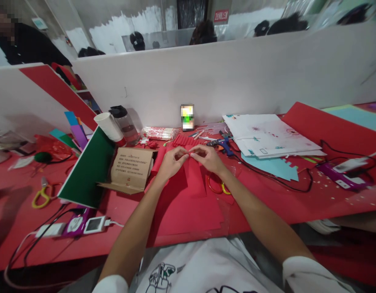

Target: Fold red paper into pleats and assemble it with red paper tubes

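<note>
One folded piece of red paper (194,177) stands at the middle of the frame, pinched near its upper end by two hands. The left hand (174,159) and the right hand (206,158) nearly meet there; on each, thumb and forefinger are drawn together with the paper between their tips, and the other fingers are curled. Below it lies a broad red sheet (188,215), its lower edge close to the front edge of the bench (285,201).

Just left of centre sits one cardboard box (129,167), flap raised, beside one leaning green board (85,173). Two pairs of scissors show: one with red and yellow handles (216,185), partly behind the right forearm, and one yellow-handled pair (42,194) at the left of the frame. One blue glue gun (226,145) lies right of the hands, its dark cord curving across the bench. One phone (188,118) stands upright against the white partition (251,81), which closes off the back edge. One bottle (126,128) and one paper roll (110,127) stand upper left of the box. A stack of white sheets (267,136), its count unclear, fills the right. The widest room for moving is the red surface right of the right forearm, below the cord
</note>
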